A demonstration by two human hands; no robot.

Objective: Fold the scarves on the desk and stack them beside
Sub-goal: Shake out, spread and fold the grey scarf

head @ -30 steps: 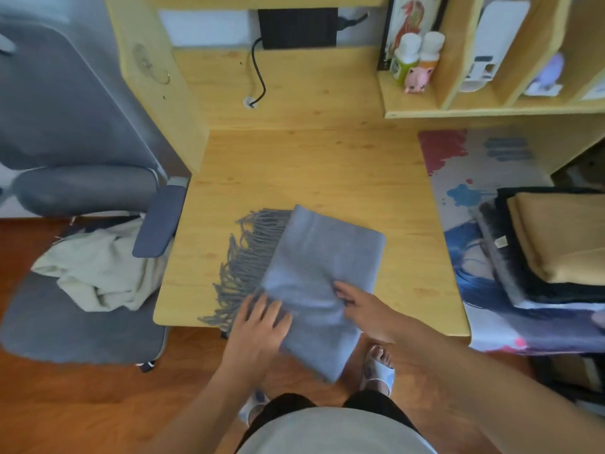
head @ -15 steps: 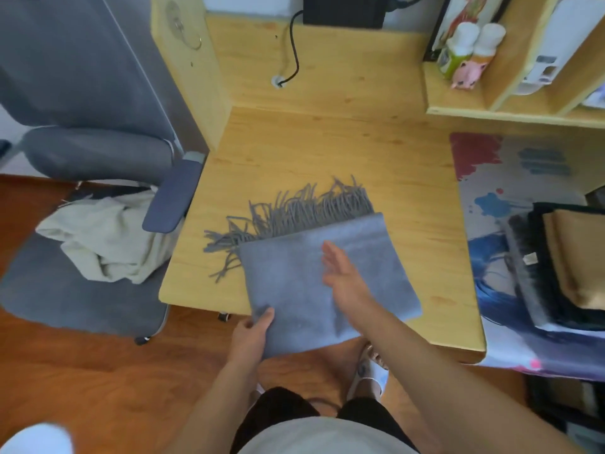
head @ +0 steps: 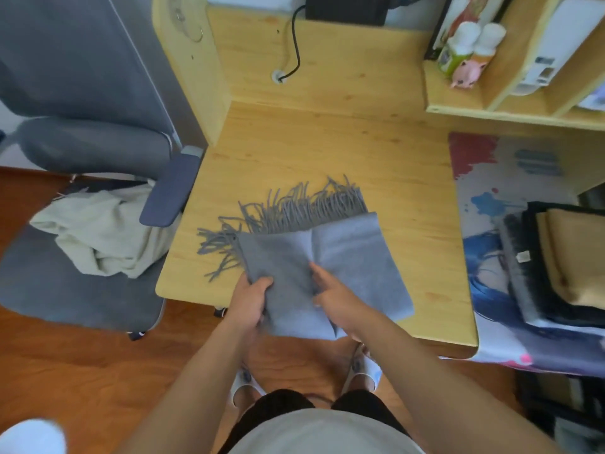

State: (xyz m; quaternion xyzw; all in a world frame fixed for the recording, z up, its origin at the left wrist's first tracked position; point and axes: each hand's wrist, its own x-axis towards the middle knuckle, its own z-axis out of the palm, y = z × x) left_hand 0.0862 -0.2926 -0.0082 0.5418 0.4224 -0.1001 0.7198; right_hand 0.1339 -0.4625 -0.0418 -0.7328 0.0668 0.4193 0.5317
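The grey scarf [head: 343, 267], at the counter's [head: 327, 152] near edge, has gained a lengthwise crease since a moment ago. The left hand [head: 252, 299] now grips its lifted left half, fingers curled round it, while the right hand [head: 334, 296] presses the centre line, fingers straight. Another fold seems underway before it joins the folded stack [head: 556, 263] at the right edge.

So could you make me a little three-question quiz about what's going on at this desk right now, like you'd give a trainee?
1. True or false: the left hand grips the near left edge of the grey scarf.
2. Where does the scarf's fringe point? A) toward the person B) away from the person, toward the back of the desk C) off the right edge
3. What lies on top of the folded stack at the right?

Key: 1 true. 2 B. 3 a tan folded scarf.
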